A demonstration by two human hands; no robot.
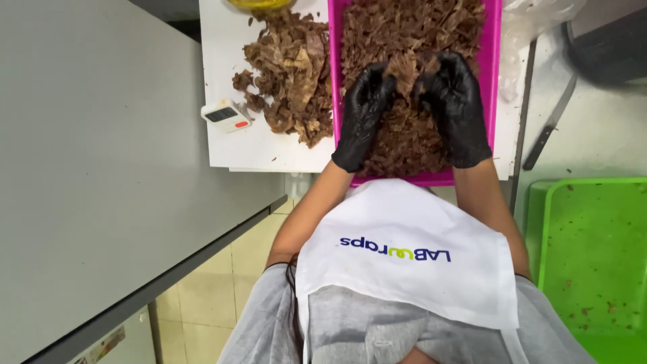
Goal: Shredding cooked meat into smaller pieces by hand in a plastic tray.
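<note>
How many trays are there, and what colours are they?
2. A pink tray full of shredded brown meat sits under both gloved hands, left hand and right hand. A green tray lies at the right. Others may be out of view.

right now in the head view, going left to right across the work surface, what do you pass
grey counter → small white timer → loose pile of brown shredded pieces → left hand in a black glove → right hand in a black glove, both over the pink tray → dark knife → green tray
</note>
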